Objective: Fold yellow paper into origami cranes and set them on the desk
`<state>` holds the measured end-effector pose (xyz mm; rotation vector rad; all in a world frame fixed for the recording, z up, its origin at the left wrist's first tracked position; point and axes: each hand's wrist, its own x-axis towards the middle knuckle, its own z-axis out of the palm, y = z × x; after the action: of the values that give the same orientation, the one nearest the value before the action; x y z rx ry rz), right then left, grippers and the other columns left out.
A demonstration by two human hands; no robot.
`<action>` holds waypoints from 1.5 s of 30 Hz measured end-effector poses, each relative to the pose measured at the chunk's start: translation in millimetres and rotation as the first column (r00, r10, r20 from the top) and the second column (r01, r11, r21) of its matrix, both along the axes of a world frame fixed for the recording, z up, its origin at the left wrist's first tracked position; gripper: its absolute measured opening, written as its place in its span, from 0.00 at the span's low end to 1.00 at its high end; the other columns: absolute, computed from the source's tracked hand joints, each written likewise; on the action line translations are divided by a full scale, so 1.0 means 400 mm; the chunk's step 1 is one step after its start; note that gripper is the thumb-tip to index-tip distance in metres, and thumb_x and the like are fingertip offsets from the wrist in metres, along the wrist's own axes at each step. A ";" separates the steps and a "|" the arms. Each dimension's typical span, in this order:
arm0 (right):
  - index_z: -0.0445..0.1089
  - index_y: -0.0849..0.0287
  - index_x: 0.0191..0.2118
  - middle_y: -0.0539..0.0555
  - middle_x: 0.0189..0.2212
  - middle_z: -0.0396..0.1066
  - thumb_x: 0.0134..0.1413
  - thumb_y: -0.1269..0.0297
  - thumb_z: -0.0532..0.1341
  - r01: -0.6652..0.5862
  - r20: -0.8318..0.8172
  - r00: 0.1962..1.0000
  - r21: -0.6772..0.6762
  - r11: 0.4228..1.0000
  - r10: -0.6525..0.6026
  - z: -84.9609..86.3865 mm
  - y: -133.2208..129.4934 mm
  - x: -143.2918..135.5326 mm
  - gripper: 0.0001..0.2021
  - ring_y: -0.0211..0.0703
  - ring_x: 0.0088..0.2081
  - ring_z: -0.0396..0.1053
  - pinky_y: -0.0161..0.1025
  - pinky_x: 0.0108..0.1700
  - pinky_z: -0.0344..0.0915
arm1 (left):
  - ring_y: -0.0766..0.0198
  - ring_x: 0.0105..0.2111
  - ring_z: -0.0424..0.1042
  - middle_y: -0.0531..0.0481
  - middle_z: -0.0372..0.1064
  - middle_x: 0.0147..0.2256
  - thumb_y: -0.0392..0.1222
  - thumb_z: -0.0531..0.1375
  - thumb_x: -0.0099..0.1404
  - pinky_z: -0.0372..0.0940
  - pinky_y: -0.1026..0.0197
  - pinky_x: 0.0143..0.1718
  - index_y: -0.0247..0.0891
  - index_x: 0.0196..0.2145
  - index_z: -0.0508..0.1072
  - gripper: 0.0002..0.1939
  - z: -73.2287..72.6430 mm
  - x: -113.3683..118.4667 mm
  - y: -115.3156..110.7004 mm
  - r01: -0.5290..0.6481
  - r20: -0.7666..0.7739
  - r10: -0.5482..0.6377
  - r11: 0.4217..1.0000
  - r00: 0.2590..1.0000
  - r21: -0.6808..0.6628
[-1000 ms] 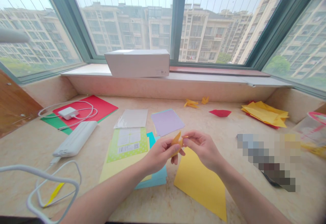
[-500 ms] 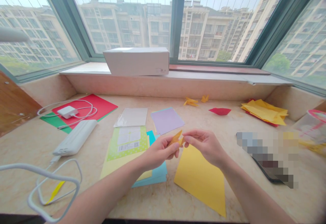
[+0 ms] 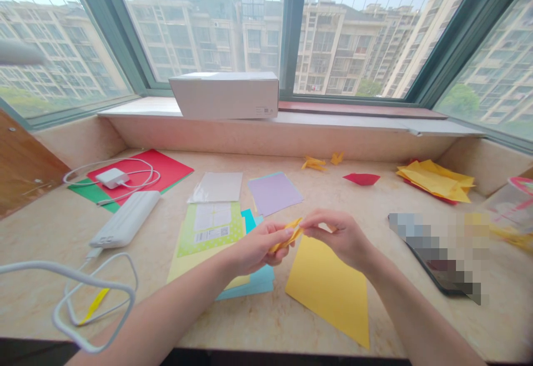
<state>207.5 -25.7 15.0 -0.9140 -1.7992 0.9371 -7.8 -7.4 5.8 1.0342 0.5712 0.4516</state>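
Note:
A small folded piece of yellow-orange paper (image 3: 293,231) is held above the table's middle. My left hand (image 3: 264,246) is closed round its lower left part, thumb on top. With thumb and fingertips, my right hand (image 3: 333,232) pinches its upper right end. Below the right hand lies a flat yellow sheet (image 3: 328,294). Blue sheets (image 3: 260,285) and a green dotted packet (image 3: 210,232) lie under and left of my left hand. A purple sheet (image 3: 275,194) rests just beyond the hands.
Small folded yellow pieces (image 3: 314,163), a red folded piece (image 3: 361,179) and a yellow paper pile (image 3: 437,181) lie toward the back. A phone (image 3: 437,266) is at right. On the left are a white power strip (image 3: 125,221), cables and red paper (image 3: 170,167). A white box (image 3: 227,96) stands on the sill.
The folded yellow paper has turned and looks narrower and flatter between my hands. My right fingers have shifted slightly on it. The whole view has moved a little.

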 end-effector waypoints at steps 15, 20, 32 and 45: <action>0.75 0.53 0.43 0.52 0.35 0.78 0.56 0.61 0.65 0.113 -0.132 0.982 -0.169 0.979 -0.136 -0.023 -0.006 -0.029 0.09 0.43 0.37 0.75 0.43 0.43 0.71 | 0.79 0.15 0.45 0.54 0.68 0.29 0.56 0.60 0.65 0.40 0.69 0.17 0.37 0.41 0.65 0.19 -0.008 0.023 -0.011 -0.182 -0.056 0.205 0.943 0.977 0.277; 0.75 0.56 0.43 0.55 0.37 0.78 0.54 0.59 0.66 0.087 -0.198 0.970 -0.272 0.958 -0.144 -0.020 -0.007 -0.037 0.11 0.45 0.39 0.75 0.45 0.46 0.70 | 0.78 0.15 0.45 0.57 0.64 0.25 0.57 0.60 0.65 0.40 0.69 0.17 0.36 0.43 0.68 0.20 -0.011 0.021 -0.009 -0.187 -0.042 0.207 0.941 0.977 0.280; 0.75 0.57 0.35 0.51 0.30 0.77 0.49 0.58 0.68 0.058 -0.306 0.930 -0.424 0.904 -0.203 -0.018 -0.015 -0.057 0.09 0.41 0.33 0.73 0.40 0.40 0.68 | 0.74 0.18 0.52 0.53 0.66 0.25 0.58 0.56 0.67 0.48 0.67 0.19 0.34 0.34 0.74 0.22 -0.014 0.029 -0.012 -0.241 -0.112 0.324 0.857 0.939 0.456; 0.74 0.57 0.37 0.55 0.34 0.78 0.53 0.54 0.66 0.208 -0.221 0.929 -0.348 0.914 -0.296 -0.031 -0.026 -0.085 0.12 0.45 0.37 0.74 0.41 0.41 0.69 | 0.62 0.33 0.70 0.49 0.74 0.31 0.46 0.57 0.69 0.64 0.62 0.36 0.37 0.37 0.80 0.14 -0.020 0.022 -0.015 -0.318 -0.044 0.580 0.507 0.814 0.801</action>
<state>173.5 -36.2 2.8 -1.1315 -1.2814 1.1416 0.9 -13.6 -2.4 1.8188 0.9957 1.0927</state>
